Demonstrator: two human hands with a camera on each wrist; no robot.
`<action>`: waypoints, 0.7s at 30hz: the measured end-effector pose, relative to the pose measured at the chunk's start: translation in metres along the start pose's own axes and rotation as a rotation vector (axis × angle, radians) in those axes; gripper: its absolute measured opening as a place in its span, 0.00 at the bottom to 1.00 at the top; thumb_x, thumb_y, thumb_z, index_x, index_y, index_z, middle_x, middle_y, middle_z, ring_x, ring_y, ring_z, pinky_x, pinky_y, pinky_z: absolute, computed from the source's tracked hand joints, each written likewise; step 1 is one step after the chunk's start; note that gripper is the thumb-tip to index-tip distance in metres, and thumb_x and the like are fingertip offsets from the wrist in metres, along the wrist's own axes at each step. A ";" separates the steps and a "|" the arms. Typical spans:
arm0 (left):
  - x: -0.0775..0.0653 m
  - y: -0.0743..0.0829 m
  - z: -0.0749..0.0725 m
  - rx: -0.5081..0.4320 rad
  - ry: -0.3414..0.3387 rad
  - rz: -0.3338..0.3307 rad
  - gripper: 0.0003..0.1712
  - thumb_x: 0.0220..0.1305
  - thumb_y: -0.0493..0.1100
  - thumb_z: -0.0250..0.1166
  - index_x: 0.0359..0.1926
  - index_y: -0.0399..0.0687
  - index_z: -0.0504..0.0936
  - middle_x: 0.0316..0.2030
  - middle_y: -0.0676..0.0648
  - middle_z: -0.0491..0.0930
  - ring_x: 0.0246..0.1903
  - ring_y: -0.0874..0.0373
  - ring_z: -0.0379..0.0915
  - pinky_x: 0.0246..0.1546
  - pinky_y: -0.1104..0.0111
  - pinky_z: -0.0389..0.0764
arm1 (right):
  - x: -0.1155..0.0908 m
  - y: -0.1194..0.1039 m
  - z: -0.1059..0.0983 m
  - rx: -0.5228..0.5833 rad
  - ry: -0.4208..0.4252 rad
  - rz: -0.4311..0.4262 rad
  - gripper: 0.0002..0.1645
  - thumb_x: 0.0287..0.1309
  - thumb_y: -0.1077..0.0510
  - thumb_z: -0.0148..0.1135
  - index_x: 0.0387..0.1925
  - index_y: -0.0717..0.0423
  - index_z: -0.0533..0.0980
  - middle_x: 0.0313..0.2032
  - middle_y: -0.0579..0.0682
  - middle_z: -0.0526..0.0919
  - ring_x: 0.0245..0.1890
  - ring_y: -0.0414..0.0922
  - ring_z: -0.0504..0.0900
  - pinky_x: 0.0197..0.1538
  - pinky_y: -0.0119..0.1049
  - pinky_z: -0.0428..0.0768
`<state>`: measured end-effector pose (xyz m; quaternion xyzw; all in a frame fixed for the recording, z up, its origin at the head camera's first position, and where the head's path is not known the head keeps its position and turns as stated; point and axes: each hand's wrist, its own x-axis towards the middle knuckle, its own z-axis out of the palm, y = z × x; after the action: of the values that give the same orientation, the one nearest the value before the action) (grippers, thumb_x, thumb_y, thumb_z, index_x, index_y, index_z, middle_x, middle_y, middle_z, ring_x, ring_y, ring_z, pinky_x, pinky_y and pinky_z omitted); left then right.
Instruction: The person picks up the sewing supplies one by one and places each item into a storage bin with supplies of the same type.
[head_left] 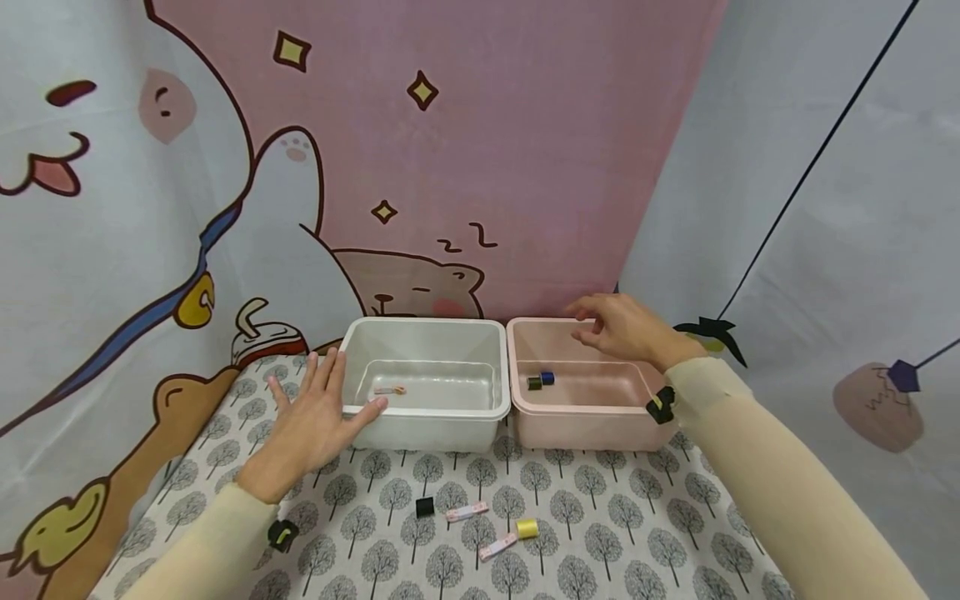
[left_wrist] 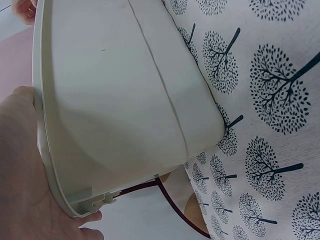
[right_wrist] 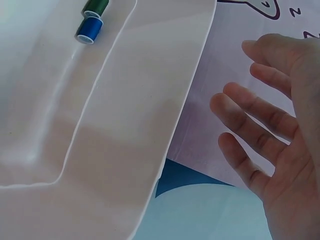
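My left hand (head_left: 311,421) rests with spread, straight fingers on the left front corner of the white bin (head_left: 423,433); in the left wrist view its palm lies along the rim. A small pale strip with an orange end (head_left: 390,390) lies inside that bin. Over the right back part of the pink bin (head_left: 592,429), my right hand (head_left: 626,329) hovers with loosely bent fingers and nothing in them. A blue thread spool (right_wrist: 90,29) and a green thread spool (right_wrist: 96,7) lie together on the pink bin's floor, left of that hand.
On the tree-print cloth (head_left: 577,575) before the bins lie a black spool (head_left: 424,507), a yellow spool (head_left: 527,528) and two pink-and-white strips, one farther back (head_left: 467,512), one nearer (head_left: 498,547). A cartoon-printed curtain (head_left: 525,167) hangs close behind both bins.
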<state>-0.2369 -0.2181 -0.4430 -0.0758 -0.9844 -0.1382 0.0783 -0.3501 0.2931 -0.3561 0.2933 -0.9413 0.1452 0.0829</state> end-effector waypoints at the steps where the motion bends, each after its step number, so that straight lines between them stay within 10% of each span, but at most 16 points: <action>1: 0.000 0.000 0.000 0.001 0.000 0.001 0.71 0.81 0.86 0.50 0.96 0.37 0.44 0.95 0.30 0.43 0.95 0.24 0.34 0.77 0.08 0.24 | -0.001 -0.001 -0.001 -0.002 0.001 -0.001 0.23 0.77 0.56 0.77 0.68 0.57 0.88 0.58 0.61 0.96 0.44 0.49 0.95 0.51 0.54 0.95; 21: 0.000 0.001 -0.001 -0.004 -0.003 0.000 0.71 0.81 0.86 0.50 0.96 0.36 0.43 0.95 0.29 0.43 0.94 0.23 0.33 0.77 0.08 0.23 | -0.024 -0.019 0.000 -0.022 0.022 0.001 0.22 0.78 0.52 0.76 0.69 0.50 0.88 0.58 0.52 0.96 0.45 0.44 0.92 0.43 0.39 0.89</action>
<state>-0.2367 -0.2172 -0.4416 -0.0763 -0.9842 -0.1402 0.0768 -0.3197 0.2905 -0.3578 0.2902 -0.9421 0.1380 0.0962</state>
